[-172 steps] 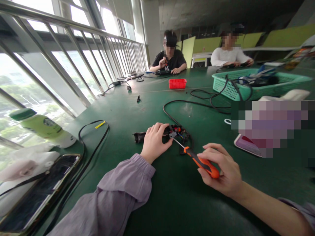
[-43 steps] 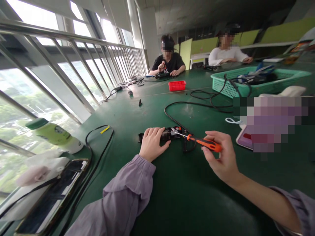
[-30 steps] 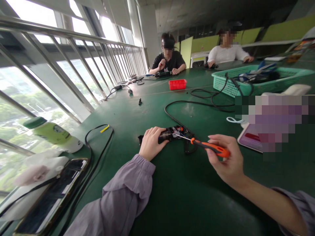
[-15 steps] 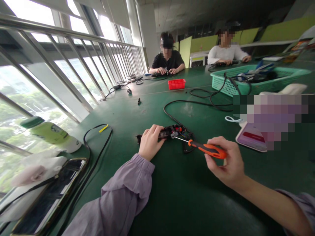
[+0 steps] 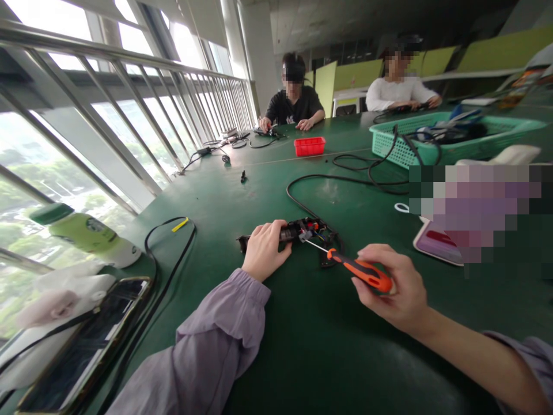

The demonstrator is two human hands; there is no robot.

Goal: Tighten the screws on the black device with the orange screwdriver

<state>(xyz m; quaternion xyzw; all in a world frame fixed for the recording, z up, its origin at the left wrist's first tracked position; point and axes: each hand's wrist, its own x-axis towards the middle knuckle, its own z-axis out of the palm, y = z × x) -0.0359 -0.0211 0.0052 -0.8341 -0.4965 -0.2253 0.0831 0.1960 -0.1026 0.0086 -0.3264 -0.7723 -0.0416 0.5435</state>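
On the green table, my left hand (image 5: 266, 249) is wrapped round the black body of an opened device (image 5: 290, 232). Coloured wires and a small red part show at the device's right end, where a black cable leads off. My right hand (image 5: 395, 285) holds an orange and black screwdriver (image 5: 360, 271) by its handle. The thin metal shaft points up and left, its tip at a small grey part of the device. Whether the tip touches that part is too small to tell.
A red tray (image 5: 310, 146) and a green basket (image 5: 458, 151) with cables stand farther back. At right lies a pink-purple phone (image 5: 438, 245). At left are a bottle (image 5: 93, 236), a black phone (image 5: 86, 346) and a strap (image 5: 168, 288). Two people sit across the table.
My right hand and the screwdriver handle have shifted slightly left and down, so the shaft slants more steeply. Across the table, one person's hands have moved apart.
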